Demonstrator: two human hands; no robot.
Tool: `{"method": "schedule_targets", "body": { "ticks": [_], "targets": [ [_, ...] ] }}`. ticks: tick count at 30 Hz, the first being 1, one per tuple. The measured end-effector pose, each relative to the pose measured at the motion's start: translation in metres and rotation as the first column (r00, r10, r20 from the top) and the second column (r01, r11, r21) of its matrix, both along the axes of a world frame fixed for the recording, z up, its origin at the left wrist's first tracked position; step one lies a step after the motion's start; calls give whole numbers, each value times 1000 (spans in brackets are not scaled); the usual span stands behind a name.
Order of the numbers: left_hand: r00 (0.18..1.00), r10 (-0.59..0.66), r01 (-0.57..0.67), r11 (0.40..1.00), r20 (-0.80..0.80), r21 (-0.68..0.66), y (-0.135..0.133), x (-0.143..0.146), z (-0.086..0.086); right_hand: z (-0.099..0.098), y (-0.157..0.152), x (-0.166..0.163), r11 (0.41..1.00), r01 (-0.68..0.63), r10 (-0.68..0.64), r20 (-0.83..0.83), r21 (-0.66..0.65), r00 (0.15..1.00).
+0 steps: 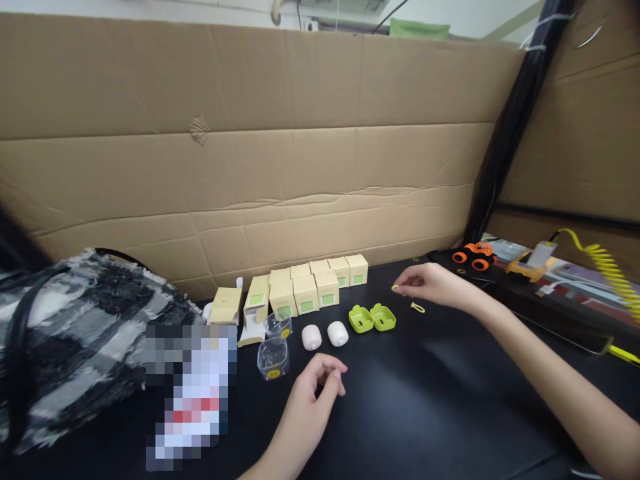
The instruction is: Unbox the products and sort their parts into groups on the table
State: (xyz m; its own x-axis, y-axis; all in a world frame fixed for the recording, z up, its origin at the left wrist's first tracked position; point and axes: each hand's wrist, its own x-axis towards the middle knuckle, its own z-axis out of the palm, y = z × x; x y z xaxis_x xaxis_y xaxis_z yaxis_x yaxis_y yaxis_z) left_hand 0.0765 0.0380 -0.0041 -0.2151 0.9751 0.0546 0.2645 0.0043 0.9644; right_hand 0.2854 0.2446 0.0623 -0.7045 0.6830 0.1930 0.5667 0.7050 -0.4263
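My right hand (426,283) reaches over the back of the black table, thumb and fingertips pinched on a small yellow strap (395,288), mostly hidden by the fingers. Just below it lies a yellow looped strap (419,307). My left hand (316,392) rests nearer the front, its fingers curled to the thumb with nothing visible in them. Between the hands sit two joined green silicone cases (361,319), shaped with small ears. A white rounded case (338,334) and a pinkish one (311,337) lie beyond my left hand.
Two clear plastic cups (273,360) with yellow stickers stand left of the rounded cases. Behind are several pale yellow boxes (307,295), some opened. A shaggy checked bag (100,347) fills the left. An orange toy truck (474,256) and a coiled yellow cord (607,263) are right.
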Motion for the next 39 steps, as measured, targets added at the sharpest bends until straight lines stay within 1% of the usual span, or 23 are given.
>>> {"method": "schedule_targets", "body": {
  "ticks": [2, 4, 6, 8, 10, 11, 13, 15, 17, 19, 20, 21, 22, 25, 27, 29, 31, 32, 33, 35, 36, 37, 39],
  "targets": [
    [1000, -9, 9, 1000, -9, -11, -1, 0, 0, -5, 26, 19, 991, 130, -131, 78, 17, 988],
    [1000, -18, 18, 1000, -15, -13, -2, 0, -1, -12, 40, 32, 984, 178, -177, 175, 9, 968],
    [999, -28, 28, 1000, -20, -9, -3, 0, -1, -17, 43, 37, 981, 192, -190, 241, 16, 952],
    [999, -35, 35, 999, -22, -8, -3, 0, -1, -13, 35, 29, 977, 200, -214, 237, 79, 948],
    [999, -39, 38, 999, -28, -11, -3, 1, -1, -3, 22, 7, 968, 180, -210, 176, 173, 962],
    [999, -39, 39, 999, -37, -11, -4, 1, 0, 2, 14, -9, 964, 149, -182, 142, 218, 973],
    [996, -34, 35, 999, -84, 4, -6, 3, 2, 11, -2, -47, 960, 28, -57, 99, 277, 993],
    [980, -27, 40, 997, -200, 60, -9, 6, 5, 13, -15, -84, 945, -83, 58, 87, 316, 994],
    [919, -38, 107, 982, -393, 154, -14, 8, 10, 7, -21, -113, 927, -139, 117, 86, 348, 989],
    [806, -47, 228, 944, -589, 237, -18, 10, 14, -3, -21, -129, 913, -165, 146, 78, 373, 986],
    [750, -39, 279, 923, -660, 263, -20, 10, 15, -8, -20, -132, 907, -175, 161, 70, 383, 984],
    [709, -20, 308, 908, -705, 283, -21, 10, 17, -11, -18, -132, 902, -189, 179, 60, 389, 982],
    [686, 7, 311, 901, -728, 302, -21, 9, 18, -14, -17, -130, 897, -204, 202, 48, 393, 978],
    [684, 114, 224, 907, -720, 356, -19, 3, 20, -13, -22, -113, 880, -248, 278, -14, 406, 961],
    [683, 195, 158, 902, -704, 403, -16, -2, 21, -8, -34, -98, 864, -272, 326, -58, 423, 944],
    [649, 278, 125, 879, -708, 460, -12, -8, 21, -2, -52, -82, 853, -320, 390, -97, 412, 916],
    [596, 349, 120, 852, -723, 510, -10, -14, 24, 1, -73, -69, 855, -399, 468, -164, 331, 868],
    [575, 350, 140, 849, -740, 510, -9, -17, 26, 1, -83, -63, 857, -435, 496, -210, 276, 843],
    [562, 322, 175, 854, -762, 490, -9, -20, 28, 0, -91, -59, 857, -463, 511, -255, 225, 821],
    [551, 210, 259, 877, -808, 405, -9, -25, 34, -7, -101, -54, 858, -484, 514, -298, 172, 804],
    [549, 157, 283, 889, -821, 360, -10, -26, 37, -11, -104, -53, 862, -474, 506, -309, 177, 805],
    [556, 129, 282, 900, -821, 332, -11, -27, 40, -16, -105, -52, 870, -447, 492, -334, 206, 804],
    [600, 144, 217, 918, -787, 333, -11, -26, 45, -25, -105, -51, 892, -351, 445, -415, 286, 793]
  ]
}}
